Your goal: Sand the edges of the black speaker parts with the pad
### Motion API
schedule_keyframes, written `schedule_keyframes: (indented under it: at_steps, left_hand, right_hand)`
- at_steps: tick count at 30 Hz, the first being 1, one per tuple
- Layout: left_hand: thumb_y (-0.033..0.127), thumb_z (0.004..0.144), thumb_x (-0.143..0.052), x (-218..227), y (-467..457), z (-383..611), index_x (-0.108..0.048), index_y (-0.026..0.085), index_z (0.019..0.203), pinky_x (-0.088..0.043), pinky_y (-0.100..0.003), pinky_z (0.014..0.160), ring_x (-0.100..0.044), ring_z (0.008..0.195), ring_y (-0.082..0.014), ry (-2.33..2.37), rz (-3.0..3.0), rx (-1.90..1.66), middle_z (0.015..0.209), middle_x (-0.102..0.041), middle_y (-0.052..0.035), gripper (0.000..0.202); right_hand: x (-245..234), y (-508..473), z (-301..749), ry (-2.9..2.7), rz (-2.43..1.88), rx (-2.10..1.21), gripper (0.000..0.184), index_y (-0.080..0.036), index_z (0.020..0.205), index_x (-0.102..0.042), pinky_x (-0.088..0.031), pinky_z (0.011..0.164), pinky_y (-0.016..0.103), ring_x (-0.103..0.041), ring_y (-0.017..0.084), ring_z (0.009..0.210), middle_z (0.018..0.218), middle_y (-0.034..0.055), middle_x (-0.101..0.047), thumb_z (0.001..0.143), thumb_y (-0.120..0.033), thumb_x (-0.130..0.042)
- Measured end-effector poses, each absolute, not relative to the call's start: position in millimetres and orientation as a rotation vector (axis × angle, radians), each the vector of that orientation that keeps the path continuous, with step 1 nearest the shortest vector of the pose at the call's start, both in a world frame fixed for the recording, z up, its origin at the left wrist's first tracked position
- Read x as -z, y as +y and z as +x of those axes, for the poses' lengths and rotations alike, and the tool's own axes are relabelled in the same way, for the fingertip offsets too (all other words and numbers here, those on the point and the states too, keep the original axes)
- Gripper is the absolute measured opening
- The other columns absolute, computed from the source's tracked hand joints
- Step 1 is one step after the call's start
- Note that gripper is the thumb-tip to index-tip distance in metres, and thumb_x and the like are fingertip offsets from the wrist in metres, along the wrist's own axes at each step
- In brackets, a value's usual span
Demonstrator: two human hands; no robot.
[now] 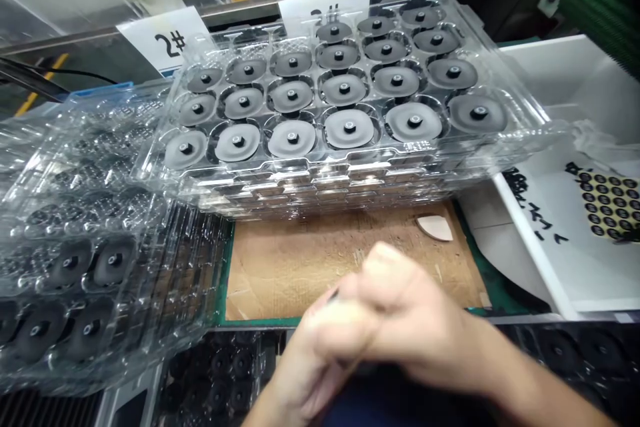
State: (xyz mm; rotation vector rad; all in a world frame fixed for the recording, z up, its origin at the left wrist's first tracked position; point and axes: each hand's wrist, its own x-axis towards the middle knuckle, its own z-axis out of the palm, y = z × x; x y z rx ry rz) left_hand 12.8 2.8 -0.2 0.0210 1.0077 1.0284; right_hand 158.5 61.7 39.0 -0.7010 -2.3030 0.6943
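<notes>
In the middle foreground my left hand (320, 353) and my right hand (410, 313) are pressed together, fingers closed, somewhat blurred by motion. A tiny dark spot (334, 295) shows between the fingers; I cannot tell what it is. Both hands are over the near part of a brown cardboard sheet (280, 260). Beyond them, a stack of clear plastic trays (320, 170) holds rows of dark grey rounded discs (349, 127), each with a small black stub in its centre. Neither hand touches the trays.
More clear trays (100, 213) with similar discs are stacked at the left. A white bin (545, 253) on the right holds a yellow sheet of round black stickers (607, 203) and small black scraps. Paper labels (170, 40) stand behind. A pale offcut (435, 227) lies on the cardboard.
</notes>
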Motion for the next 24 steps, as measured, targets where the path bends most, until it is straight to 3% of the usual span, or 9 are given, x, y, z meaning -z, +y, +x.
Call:
schedule_keyframes:
  at_steps: [5,12,16,19,24]
  left_hand:
    - [0.038,0.059,-0.081,5.9,2.8,2.2,-0.070,0.025,0.105,-0.051,-0.033,0.091,-0.067,0.100,-0.0251,0.874,-0.055,-1.094,0.110,-0.072,-0.0046,0.050]
    - [0.031,0.067,-0.077,11.3,1.8,-2.6,-0.067,0.026,0.110,-0.052,-0.031,0.090,-0.063,0.109,-0.0260,0.865,-0.081,-1.121,0.119,-0.068,-0.0070,0.045]
    - [0.033,0.068,-0.076,9.6,3.8,2.8,-0.066,0.026,0.112,-0.050,-0.031,0.093,-0.062,0.111,-0.0261,0.836,-0.009,-1.085,0.119,-0.068,-0.0073,0.046]
    - [0.031,0.066,-0.078,8.4,4.1,8.2,-0.065,0.025,0.115,-0.051,-0.027,0.089,-0.063,0.108,-0.0231,0.873,0.059,-1.090,0.119,-0.067,-0.0082,0.051]
    - [0.024,0.065,-0.079,7.1,1.5,7.1,-0.064,0.025,0.116,-0.053,-0.023,0.075,-0.066,0.091,-0.0186,1.000,0.119,-1.058,0.108,-0.071,-0.0072,0.053]
  right_hand:
    - [16.2,69.4,182.8,-2.233,-1.419,-0.727,0.029,-0.018,0.111,-0.066,-0.036,0.070,0.032,-0.056,0.019,0.074,0.082,0.0066,-0.066,0.095,-0.020,-0.042]
    - [62.2,-4.0,176.5,-2.161,-1.393,-1.136,0.020,-0.026,0.098,-0.070,-0.047,0.064,0.024,-0.065,0.014,0.068,0.074,-0.0010,-0.071,0.089,-0.021,-0.053]
    - [42.4,8.6,182.6,-1.915,-1.575,-1.099,0.027,-0.022,0.108,-0.068,-0.051,0.069,0.029,-0.066,0.019,0.082,0.094,0.0057,-0.072,0.093,-0.028,-0.045]
    - [4.7,29.3,174.3,-1.609,-1.522,-1.027,0.025,-0.022,0.109,-0.066,-0.052,0.074,0.028,-0.065,0.020,0.094,0.106,0.0052,-0.070,0.091,-0.030,-0.050]
    - [-35.8,38.7,143.3,-1.822,-1.146,-1.082,0.021,-0.018,0.102,-0.066,-0.048,0.076,0.027,-0.063,0.016,0.084,0.093,0.0031,-0.070,0.091,-0.016,-0.047]
